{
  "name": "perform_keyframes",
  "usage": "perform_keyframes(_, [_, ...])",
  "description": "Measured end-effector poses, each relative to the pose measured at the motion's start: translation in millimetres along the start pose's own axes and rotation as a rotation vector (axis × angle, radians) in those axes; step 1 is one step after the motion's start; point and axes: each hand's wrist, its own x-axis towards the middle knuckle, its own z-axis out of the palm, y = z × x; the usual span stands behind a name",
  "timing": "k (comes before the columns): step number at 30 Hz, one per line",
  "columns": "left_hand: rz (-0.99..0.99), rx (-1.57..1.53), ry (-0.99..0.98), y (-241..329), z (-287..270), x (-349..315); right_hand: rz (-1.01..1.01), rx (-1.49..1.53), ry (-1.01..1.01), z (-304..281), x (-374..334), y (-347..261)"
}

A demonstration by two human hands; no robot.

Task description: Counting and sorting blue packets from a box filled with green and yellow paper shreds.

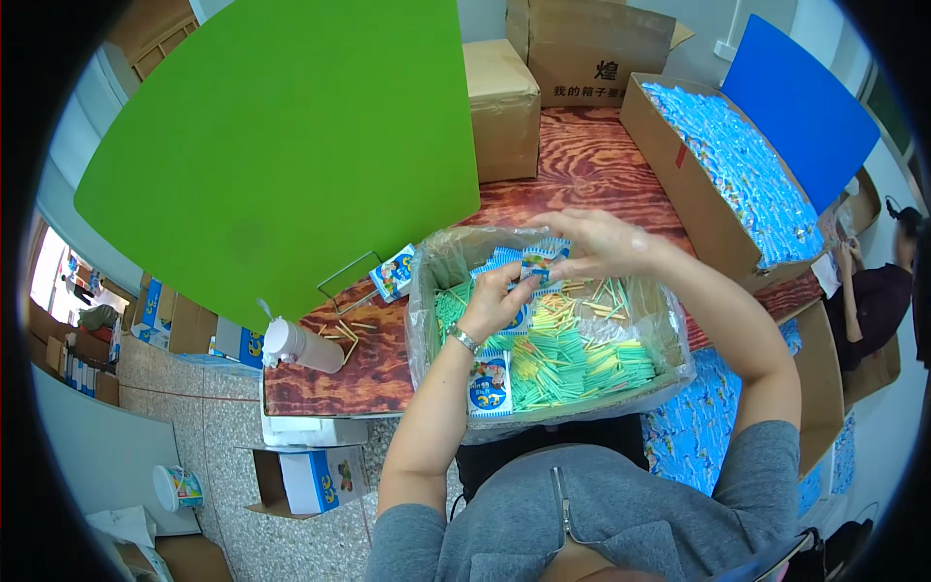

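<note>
Above the plastic-lined box, a small blue-and-white printed packet (pixel 543 258) sits between my two hands. My left hand (pixel 497 303), with a metal-banded watch on its wrist, pinches the packet's lower left edge. My right hand (pixel 603 242) curves round it from the right, thumb at the lower right edge and fingers above the top. Below lie many thin green and yellow sticks (pixel 553 369) in the box (pixel 683 339), with more packets in its left part. One packet (pixel 490 384) lies near the front left corner. Parts of the held packet are hidden by fingers.
A pale bottle (pixel 303 346) and a wire stand (pixel 349 281) are on the red wood-grain table (pixel 378 373), left of the box. A green board (pixel 291 145) rises behind. At right, a long carton (pixel 693 189) holds blue packets; another person (pixel 873 301) sits beyond.
</note>
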Motion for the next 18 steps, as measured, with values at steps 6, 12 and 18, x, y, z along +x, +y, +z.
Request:
perform_keyframes(6, [0.085,-0.278,0.246,11.1,-32.2,3.6,-0.005,0.169,0.097,73.8,0.0,8.3])
perform_keyframes(12, [0.003,-0.397,0.522,8.3,-40.4,3.8,0.163,-0.251,-0.041,133.8,14.7,1.9])
perform_keyframes(18, [0.036,-0.402,0.536,17.4,-42.0,-6.2,0.015,-0.22,0.029,143.0,4.6,-22.5])
